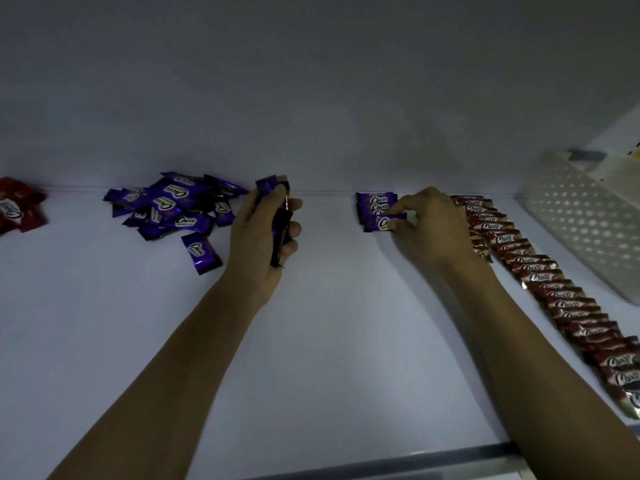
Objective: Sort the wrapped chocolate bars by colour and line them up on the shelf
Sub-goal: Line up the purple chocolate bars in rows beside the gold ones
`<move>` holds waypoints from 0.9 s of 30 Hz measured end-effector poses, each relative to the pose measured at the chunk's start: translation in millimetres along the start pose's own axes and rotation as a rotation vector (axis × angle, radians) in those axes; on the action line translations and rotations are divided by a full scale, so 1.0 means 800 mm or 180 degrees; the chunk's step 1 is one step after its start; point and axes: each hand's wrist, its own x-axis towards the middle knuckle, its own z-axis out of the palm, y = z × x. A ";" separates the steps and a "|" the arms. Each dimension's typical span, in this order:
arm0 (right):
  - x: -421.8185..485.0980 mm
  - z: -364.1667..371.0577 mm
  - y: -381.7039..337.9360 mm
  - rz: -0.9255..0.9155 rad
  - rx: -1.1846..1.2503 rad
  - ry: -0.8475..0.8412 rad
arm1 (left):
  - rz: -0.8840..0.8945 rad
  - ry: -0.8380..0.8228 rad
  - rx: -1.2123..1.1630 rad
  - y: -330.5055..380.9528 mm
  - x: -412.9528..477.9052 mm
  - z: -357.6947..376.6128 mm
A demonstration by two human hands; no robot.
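My left hand (266,233) is curled round a small stack of purple bars (278,220), held on edge, thumb on one side and fingers wrapped over the other. My right hand (429,226) pinches a single purple bar (384,222) between thumb and fingertips. That bar sits at the near end of the short purple row (375,202) and overlaps the row's last bar. The far end of the row lies against the back wall, at about one o'clock from the middle of the view.

At nine o'clock from my left hand, close beside it, lies a loose purple pile (173,206), its wrappers facing every way. One lone purple bar (201,252) lies apart at the pile's six o'clock. Further out at nine o'clock, cut by the edge of the view, is a red heap (17,209).

At three o'clock from my right hand, partly behind it, starts the long red row (554,292). Its bars overlap like tiles and run down to five o'clock. Beyond it, at three o'clock of the view, stands a white perforated basket (588,216). All of it rests on the white shelf (329,341).
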 end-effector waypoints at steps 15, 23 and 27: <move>-0.031 -0.023 -0.077 0.0170 0.3199 -0.1111 | 0.0307 -0.0379 0.1627 -0.015 -0.015 0.010; -0.021 -0.032 -0.062 0.0819 0.3574 -0.0860 | 0.0355 0.0121 0.1454 -0.018 -0.008 0.007; -0.021 -0.028 -0.055 0.0464 0.2769 -0.0665 | 0.0394 0.0080 0.1582 -0.020 -0.011 0.009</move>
